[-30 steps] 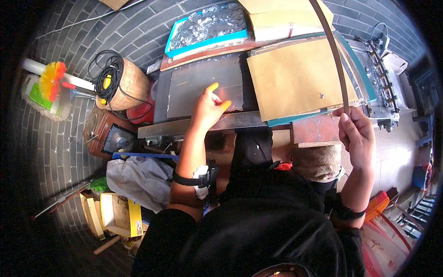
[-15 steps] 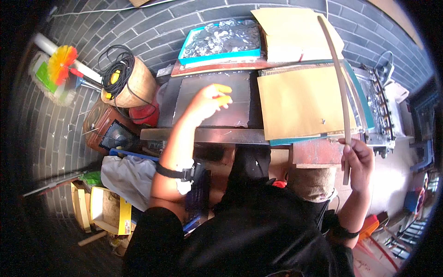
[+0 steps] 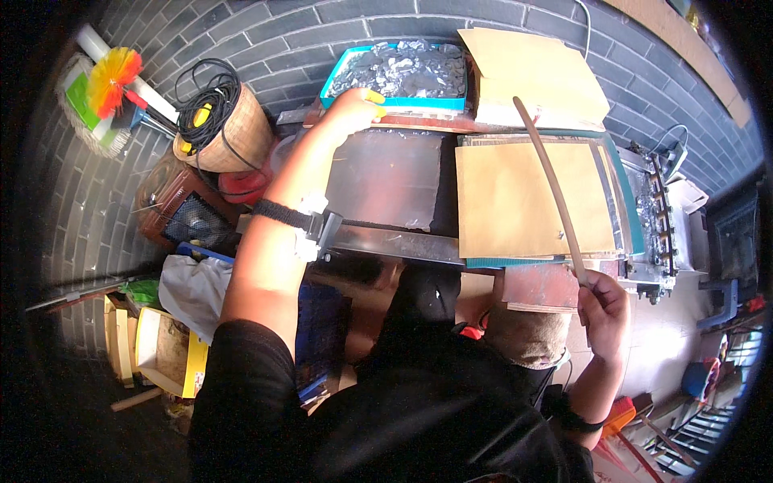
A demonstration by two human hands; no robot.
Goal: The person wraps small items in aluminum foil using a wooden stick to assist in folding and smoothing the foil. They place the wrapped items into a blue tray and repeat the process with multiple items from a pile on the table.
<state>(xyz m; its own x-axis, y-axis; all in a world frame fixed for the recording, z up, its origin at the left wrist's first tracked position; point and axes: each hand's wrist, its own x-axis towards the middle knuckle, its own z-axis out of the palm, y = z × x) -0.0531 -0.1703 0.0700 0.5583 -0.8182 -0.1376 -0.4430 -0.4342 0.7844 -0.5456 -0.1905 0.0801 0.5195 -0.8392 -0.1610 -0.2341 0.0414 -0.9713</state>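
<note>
My left hand (image 3: 354, 113) reaches to the near left corner of a blue-rimmed tray (image 3: 439, 105) heaped with crumpled silvery foil-like scraps (image 3: 398, 68). Yellow-orange covers sit on its fingertips, which are a little apart with nothing seen between them. Below that hand lies a smooth dark grey sheet (image 3: 394, 177) on the bench. My right hand (image 3: 605, 310) is closed round the lower end of a long thin wooden stick (image 3: 549, 177). The stick slants up and left over a stack topped with tan paper (image 3: 515, 201).
Another tan paper stack (image 3: 535, 76) stands behind, against the grey brick wall. Left of the bench are a basket (image 3: 241, 137) with coiled black cable and a bright feather-like duster (image 3: 114, 80). A metal frame with a black bar (image 3: 664, 217) stands at the right.
My left hand has moved away over the grey sheet to the tray. The stick in my right hand has swung left, its upper end now lower, and the right hand has shifted slightly left and nearer.
</note>
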